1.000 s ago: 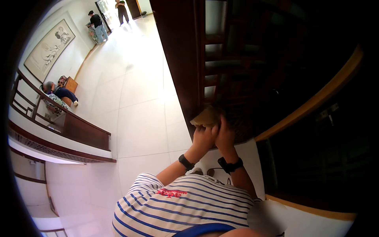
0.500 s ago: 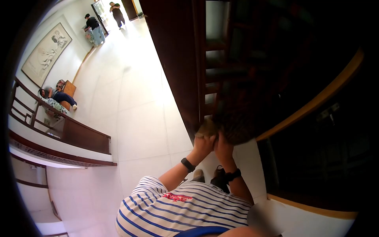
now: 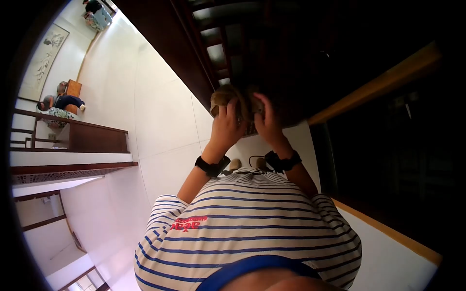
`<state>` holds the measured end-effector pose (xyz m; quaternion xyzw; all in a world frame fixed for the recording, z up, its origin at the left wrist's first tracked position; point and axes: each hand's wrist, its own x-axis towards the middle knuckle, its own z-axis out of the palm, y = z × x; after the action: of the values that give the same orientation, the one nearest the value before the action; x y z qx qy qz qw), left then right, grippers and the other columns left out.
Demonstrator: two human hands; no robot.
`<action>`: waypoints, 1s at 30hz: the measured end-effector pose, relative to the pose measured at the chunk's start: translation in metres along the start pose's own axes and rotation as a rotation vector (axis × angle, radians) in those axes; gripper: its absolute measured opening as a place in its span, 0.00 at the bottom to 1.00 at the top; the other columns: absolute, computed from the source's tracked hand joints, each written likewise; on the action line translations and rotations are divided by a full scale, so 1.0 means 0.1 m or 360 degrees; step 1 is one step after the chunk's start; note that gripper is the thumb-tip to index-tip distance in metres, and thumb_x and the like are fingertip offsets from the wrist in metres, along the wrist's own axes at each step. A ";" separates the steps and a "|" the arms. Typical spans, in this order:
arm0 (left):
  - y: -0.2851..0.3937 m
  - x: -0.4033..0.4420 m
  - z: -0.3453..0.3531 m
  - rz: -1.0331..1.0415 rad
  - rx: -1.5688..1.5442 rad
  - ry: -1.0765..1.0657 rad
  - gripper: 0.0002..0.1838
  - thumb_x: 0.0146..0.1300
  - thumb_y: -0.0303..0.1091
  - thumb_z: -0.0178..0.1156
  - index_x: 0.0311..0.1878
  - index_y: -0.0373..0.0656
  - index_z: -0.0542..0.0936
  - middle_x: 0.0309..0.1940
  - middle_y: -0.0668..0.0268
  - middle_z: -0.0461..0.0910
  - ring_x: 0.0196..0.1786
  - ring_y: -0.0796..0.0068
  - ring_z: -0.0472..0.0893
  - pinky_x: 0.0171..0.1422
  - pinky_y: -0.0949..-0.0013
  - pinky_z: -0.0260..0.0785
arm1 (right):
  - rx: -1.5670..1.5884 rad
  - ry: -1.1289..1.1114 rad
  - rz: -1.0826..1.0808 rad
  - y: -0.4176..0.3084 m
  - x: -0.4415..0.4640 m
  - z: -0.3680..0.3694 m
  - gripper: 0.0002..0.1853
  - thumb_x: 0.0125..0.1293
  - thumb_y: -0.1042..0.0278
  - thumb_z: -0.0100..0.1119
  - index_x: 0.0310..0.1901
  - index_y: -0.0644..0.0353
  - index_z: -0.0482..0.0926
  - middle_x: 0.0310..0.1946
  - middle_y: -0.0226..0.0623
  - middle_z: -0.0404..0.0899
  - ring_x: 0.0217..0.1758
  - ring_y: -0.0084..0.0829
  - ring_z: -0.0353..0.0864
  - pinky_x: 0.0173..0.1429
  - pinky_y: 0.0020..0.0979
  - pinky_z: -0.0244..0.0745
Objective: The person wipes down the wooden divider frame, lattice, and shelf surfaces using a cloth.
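Note:
A brownish, crumpled cloth (image 3: 222,98) is in front of me, against the lower edge of a dark wooden lattice panel (image 3: 187,53). My left hand (image 3: 227,127) grips it, fingers bent over its near side. On the cloth's right part rests my right hand (image 3: 269,125), its fingers curled around the folds and one finger raised. The two hands are a short way apart. Shadow hides the far side of the cloth and part of the fingertips.
Pale floor tiles (image 3: 160,102) extend to the left. Beyond are a low dark wooden partition (image 3: 97,138), a seated person (image 3: 63,101) and a standing person (image 3: 99,13). A framed picture (image 3: 43,63) hangs on the wall. To the right is a dark area with a wooden strip (image 3: 378,85).
My hands, together before, have moved apart, with more of the cloth showing between them. The view has turned and shifted, and one of the standing people at the far doorway is out of sight.

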<state>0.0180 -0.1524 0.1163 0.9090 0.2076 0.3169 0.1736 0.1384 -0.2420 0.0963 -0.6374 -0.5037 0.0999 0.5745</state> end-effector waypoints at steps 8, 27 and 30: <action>0.23 0.39 -0.30 0.0216 0.0094 0.0549 0.36 0.47 0.30 0.63 0.60 0.30 0.60 0.35 0.54 0.75 0.36 0.52 0.77 0.33 0.59 0.71 | -0.0444 0.0479 -0.0762 -0.68 0.82 -0.47 0.27 0.54 0.82 0.48 0.59 0.65 0.63 0.51 0.47 0.73 0.47 0.39 0.77 0.53 0.34 0.71; 0.05 0.31 0.30 0.0037 0.0607 0.0492 0.17 0.49 0.37 0.60 0.44 0.43 0.74 0.21 0.68 0.75 0.17 0.70 0.76 0.18 0.72 0.67 | -0.1032 0.0622 -0.0638 -0.36 0.69 -0.11 0.24 0.47 0.76 0.56 0.49 0.50 0.74 0.29 0.37 0.80 0.27 0.38 0.79 0.32 0.33 0.76; -0.04 0.21 0.38 0.0087 0.0575 0.0421 0.18 0.50 0.38 0.59 0.45 0.43 0.74 0.22 0.68 0.76 0.17 0.70 0.76 0.18 0.72 0.67 | -0.1028 0.0520 -0.0488 -0.36 0.52 -0.08 0.22 0.48 0.75 0.57 0.49 0.49 0.75 0.27 0.38 0.79 0.25 0.38 0.79 0.29 0.32 0.75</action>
<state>0.0563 -0.1455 0.0973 0.8812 0.2571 0.3956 -0.0293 0.1499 -0.2140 0.1526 -0.7101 -0.5006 -0.2536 0.4253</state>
